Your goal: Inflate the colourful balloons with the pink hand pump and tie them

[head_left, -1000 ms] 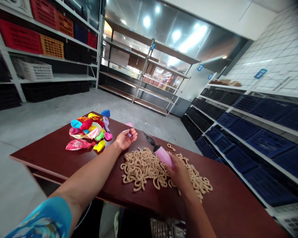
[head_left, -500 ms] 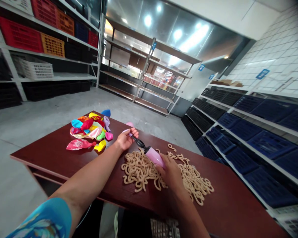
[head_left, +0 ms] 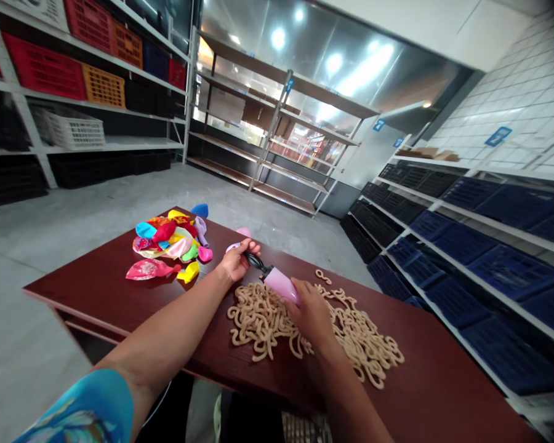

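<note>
My right hand (head_left: 310, 314) grips a pink balloon pump (head_left: 279, 283) with a black nozzle (head_left: 255, 263) pointing left. My left hand (head_left: 237, 259) pinches a small pink balloon (head_left: 242, 233) at the tip of that nozzle. Both hands hover over the dark red table (head_left: 92, 289). Under my right hand lies a pile of tan S-shaped clips (head_left: 351, 338). A heap of flat coloured balloons (head_left: 170, 243) sits left of my left hand.
Metal shelving with red, orange and white crates (head_left: 69, 74) stands at the left. Shelves of dark blue crates (head_left: 466, 246) run along the right wall. Empty racks (head_left: 277, 141) stand behind the table across a grey floor.
My right hand has carried the pump to the left until its nozzle reached my left hand. My left hand has closed its fingers around the balloon neck and nozzle tip.
</note>
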A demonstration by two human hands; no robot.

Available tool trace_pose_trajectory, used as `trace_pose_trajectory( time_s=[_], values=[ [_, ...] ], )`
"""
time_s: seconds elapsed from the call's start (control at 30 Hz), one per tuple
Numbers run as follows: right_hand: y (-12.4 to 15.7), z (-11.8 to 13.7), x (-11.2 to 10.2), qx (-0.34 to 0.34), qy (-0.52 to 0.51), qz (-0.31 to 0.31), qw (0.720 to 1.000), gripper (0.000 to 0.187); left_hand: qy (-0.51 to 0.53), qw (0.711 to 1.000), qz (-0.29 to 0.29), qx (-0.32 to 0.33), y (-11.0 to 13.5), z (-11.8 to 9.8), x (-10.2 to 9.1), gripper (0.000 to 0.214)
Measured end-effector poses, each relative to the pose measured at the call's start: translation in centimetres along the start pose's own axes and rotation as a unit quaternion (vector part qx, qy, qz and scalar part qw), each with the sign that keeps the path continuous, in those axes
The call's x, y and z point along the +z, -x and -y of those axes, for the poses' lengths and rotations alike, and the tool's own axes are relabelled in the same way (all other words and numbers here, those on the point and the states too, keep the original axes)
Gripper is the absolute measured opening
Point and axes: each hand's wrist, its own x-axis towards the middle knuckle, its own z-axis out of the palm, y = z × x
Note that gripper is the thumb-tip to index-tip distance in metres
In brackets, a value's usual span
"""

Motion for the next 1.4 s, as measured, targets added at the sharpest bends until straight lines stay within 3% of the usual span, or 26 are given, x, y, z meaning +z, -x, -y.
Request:
trace_pose_trajectory(
  time_s=[0.23, 0.4, 0.53, 0.67, 0.87, 1.0, 1.2, 1.4],
  values=[
    [-2.4, 0.0, 0.4, -0.008, -0.005, 0.013, 1.000, 0.045, 0.030, 0.999, 0.032, -0.016, 0.3, -0.6, -0.2, 0.005],
    [-2.2, -0.6, 2.1, -0.026, -0.027, -0.019, 0.999, 0.045, 0.045, 0.998, -0.018, -0.048, 0.1, -1.4, -0.2, 0.038],
    [-1.9, -1.0, 2.8, -0.035, -0.029, -0.026, 0.999, 0.047, 0.031, 0.997, -0.059, -0.025, -0.1, -1.0, -0.1, 0.034],
    [-2.0, -1.0, 2.8, -0.036, -0.040, -0.024, 0.998, 0.049, 0.023, 0.999, -0.045, -0.012, 0.2, -0.6, 0.4, 0.046],
    [-2.1, -1.1, 2.8, -0.043, -0.052, -0.021, 0.997, 0.051, -0.005, 0.999, -0.031, 0.025, 1.2, -0.7, 1.4, 0.045],
    [-2.1, -1.6, 2.3, -0.004, -0.055, -0.018, 0.998, 0.060, -0.015, 0.997, -0.031, 0.076, 1.4, -1.0, 2.0, 0.044],
    [-2.0, -2.4, 2.9, 0.065, -0.065, -0.035, 0.995, 0.074, -0.061, 0.991, -0.029, 0.111, 2.1, -0.7, 4.6, 0.039],
    [-2.3, -2.9, 3.2, 0.127, -0.058, -0.027, 0.990, 0.038, -0.139, 0.978, -0.021, 0.153, 2.1, -0.4, 8.8, 0.044]
  ],
)
